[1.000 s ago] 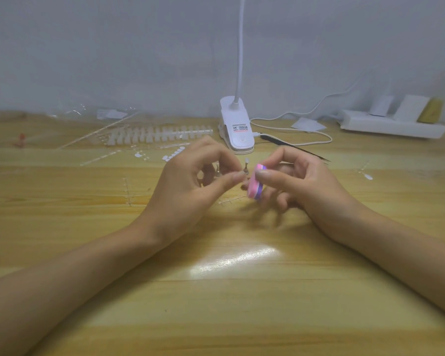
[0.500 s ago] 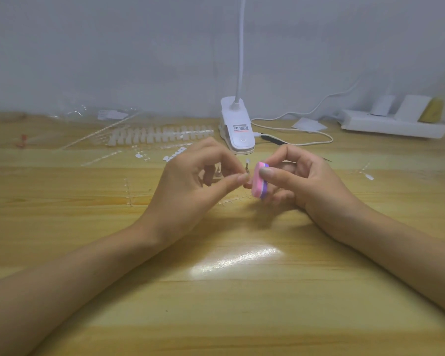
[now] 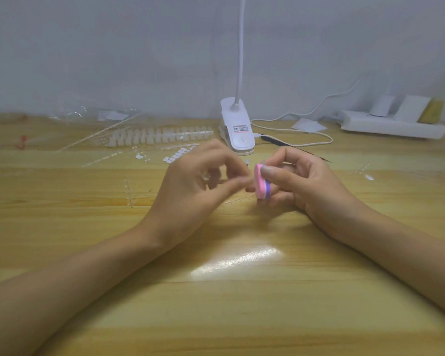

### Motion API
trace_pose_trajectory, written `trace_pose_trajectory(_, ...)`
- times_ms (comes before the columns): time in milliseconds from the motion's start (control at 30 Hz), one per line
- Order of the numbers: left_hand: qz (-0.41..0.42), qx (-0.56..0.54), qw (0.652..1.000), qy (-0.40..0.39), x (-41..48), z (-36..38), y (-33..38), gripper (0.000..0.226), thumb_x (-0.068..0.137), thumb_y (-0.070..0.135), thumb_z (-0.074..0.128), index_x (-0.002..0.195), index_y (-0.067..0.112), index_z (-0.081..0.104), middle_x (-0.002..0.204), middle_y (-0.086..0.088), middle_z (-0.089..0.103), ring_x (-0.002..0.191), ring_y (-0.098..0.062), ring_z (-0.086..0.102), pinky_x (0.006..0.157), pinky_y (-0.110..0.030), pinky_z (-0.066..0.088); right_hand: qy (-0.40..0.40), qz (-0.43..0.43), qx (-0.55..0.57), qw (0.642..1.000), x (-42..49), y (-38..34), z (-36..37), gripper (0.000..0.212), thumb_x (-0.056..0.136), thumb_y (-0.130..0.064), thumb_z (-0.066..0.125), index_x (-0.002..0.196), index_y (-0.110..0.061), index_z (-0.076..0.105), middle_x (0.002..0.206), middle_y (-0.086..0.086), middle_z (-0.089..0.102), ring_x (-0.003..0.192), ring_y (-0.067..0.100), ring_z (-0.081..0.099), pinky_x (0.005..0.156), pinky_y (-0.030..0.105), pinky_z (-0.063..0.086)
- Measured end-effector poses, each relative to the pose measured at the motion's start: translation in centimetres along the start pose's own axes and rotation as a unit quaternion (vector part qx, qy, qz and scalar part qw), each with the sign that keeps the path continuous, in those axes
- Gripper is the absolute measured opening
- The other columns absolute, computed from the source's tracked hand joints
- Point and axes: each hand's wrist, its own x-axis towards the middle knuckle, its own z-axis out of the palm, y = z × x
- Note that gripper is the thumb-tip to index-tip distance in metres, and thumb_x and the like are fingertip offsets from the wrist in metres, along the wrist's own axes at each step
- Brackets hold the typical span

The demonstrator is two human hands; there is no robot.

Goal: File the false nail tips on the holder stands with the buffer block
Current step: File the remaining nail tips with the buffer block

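My right hand (image 3: 301, 181) grips a small pink and purple buffer block (image 3: 262, 185) between thumb and fingers, held on edge above the table. My left hand (image 3: 195, 186) pinches a thin holder stand whose small nail tip (image 3: 247, 161) sticks up just left of the block; the stand itself is mostly hidden by my fingers. The block sits close against my left fingertips. A row of white nail tips on a clear strip (image 3: 159, 136) lies at the back left, with a shorter strip of tips (image 3: 179, 154) nearer.
A white clip lamp (image 3: 238, 132) stands behind my hands, its cable running right. A dark nail file (image 3: 288, 146) lies beside it. A white power strip (image 3: 393, 127) sits at the back right. Clear plastic strips (image 3: 130, 191) and packaging (image 3: 88, 114) litter the wooden table (image 3: 216, 291).
The buffer block has shifted slightly up and down beside the nail tip, and my left fingers have blurred with small motion. Both hands stay in nearly the same place.
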Motion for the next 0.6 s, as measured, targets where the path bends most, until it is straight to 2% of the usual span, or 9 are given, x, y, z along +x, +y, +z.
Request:
trace_pose_trajectory(67, -0.017, 0.004, 1.0, 0.008, 0.06, -0.08, -0.03, 0.008, 0.083, 0.017, 0.077, 0.077, 0.017, 0.071, 0.079, 0.007, 0.058, 0.067, -0.005, 0.048, 0.06, -0.016, 0.038, -0.015, 0.002, -0.015, 1.0, -0.04, 0.01, 0.06, 0.016, 0.08, -0.027, 0.076, 0.083, -0.018, 0.063, 0.082, 0.013, 0.075, 0.07, 0.02, 0.073, 0.059, 0.023, 0.056)
trace_pose_trajectory(167, 0.021, -0.007, 0.999, -0.044, -0.15, 0.24, 0.32, 0.006, 0.082, 0.016, 0.076, 0.078, 0.013, 0.072, 0.078, 0.006, 0.058, 0.064, -0.005, 0.046, 0.06, -0.009, 0.034, 0.01, 0.004, 0.0, 1.0, 0.01, 0.11, -0.12, 0.017, 0.078, -0.029, 0.077, 0.083, -0.019, 0.064, 0.08, 0.011, 0.074, 0.065, 0.021, 0.071, 0.062, 0.028, 0.059)
trace_pose_trajectory(300, -0.016, -0.003, 1.0, 0.018, 0.06, -0.03, 0.05, 0.009, 0.082, 0.017, 0.078, 0.076, 0.015, 0.071, 0.078, 0.003, 0.06, 0.067, -0.006, 0.049, 0.058, -0.02, 0.038, -0.019, 0.007, -0.01, 1.0, -0.09, 0.03, 0.02, 0.016, 0.081, -0.026, 0.076, 0.086, -0.017, 0.063, 0.085, 0.013, 0.075, 0.075, 0.021, 0.074, 0.063, 0.025, 0.058)
trace_pose_trajectory(433, -0.005, -0.007, 1.0, -0.003, -0.06, 0.12, 0.16, 0.007, 0.079, 0.019, 0.08, 0.077, 0.015, 0.075, 0.075, 0.009, 0.06, 0.063, -0.004, 0.047, 0.058, -0.011, 0.032, 0.01, 0.007, 0.005, 1.0, 0.01, 0.13, -0.14, 0.015, 0.077, -0.03, 0.079, 0.082, -0.024, 0.066, 0.084, 0.011, 0.076, 0.075, 0.026, 0.075, 0.067, 0.029, 0.061)
trace_pose_trajectory(600, 0.014, 0.001, 1.0, -0.003, -0.1, 0.15, 0.16, 0.006, 0.079, 0.022, 0.08, 0.077, 0.019, 0.076, 0.073, 0.008, 0.06, 0.064, -0.006, 0.047, 0.058, -0.012, 0.032, 0.022, 0.01, 0.016, 1.0, 0.11, 0.08, -0.2, 0.021, 0.077, -0.028, 0.074, 0.087, -0.016, 0.061, 0.082, 0.009, 0.076, 0.074, 0.023, 0.075, 0.07, 0.03, 0.061)
